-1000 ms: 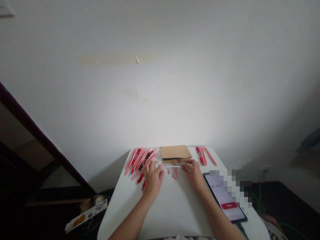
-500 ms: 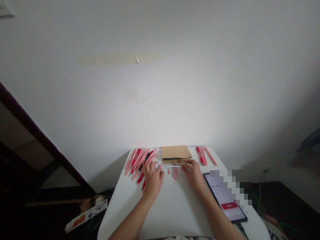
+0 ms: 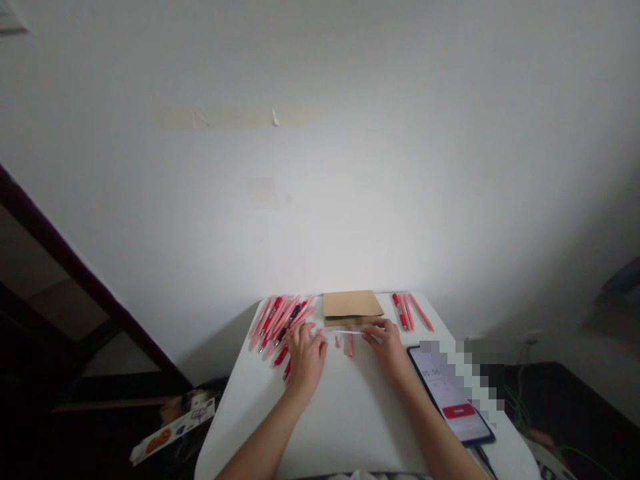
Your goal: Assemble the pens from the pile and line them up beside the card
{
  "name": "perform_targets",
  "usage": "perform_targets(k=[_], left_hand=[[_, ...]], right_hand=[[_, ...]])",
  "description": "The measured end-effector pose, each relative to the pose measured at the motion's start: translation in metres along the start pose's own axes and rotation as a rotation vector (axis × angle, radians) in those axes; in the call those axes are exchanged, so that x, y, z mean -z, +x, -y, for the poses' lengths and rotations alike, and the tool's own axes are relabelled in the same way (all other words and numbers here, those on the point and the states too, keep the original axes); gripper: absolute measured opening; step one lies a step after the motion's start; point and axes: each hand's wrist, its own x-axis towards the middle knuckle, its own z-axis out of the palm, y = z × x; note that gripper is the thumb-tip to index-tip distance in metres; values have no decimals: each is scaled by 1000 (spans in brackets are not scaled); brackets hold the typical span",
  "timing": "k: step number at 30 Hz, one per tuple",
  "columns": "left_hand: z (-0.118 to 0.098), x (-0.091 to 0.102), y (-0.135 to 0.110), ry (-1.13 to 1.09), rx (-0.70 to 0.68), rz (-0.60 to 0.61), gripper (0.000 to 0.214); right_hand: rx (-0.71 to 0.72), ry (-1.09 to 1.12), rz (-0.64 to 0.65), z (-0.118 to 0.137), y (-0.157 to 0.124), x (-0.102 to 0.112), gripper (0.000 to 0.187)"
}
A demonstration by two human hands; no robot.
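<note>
My right hand is closed in a pinch on one end of a thin whitish pen refill, which points left across the table. My left hand is closed, with a small pink pen part showing at its fingertips. Between the hands lie a pink pen barrel and a small pink pen tip. Beside and beyond my left hand is a heap of pink, red and dark pens, partly hidden by its fingers.
A brown notebook lies at the table's back edge by the wall. To its right are several pink and red pens. A phone with a lit screen rests right of my right forearm. The white table has rounded corners.
</note>
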Motion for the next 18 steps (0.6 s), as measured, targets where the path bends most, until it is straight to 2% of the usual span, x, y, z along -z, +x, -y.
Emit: perform_targets(k=[11, 18], left_hand=[[1, 1, 0, -21, 15, 21, 5], [3, 0, 0, -109, 19, 30, 15]], right_hand=[[4, 0, -1, -3, 0, -1, 24], [2, -7, 11, -2, 0, -1, 23]])
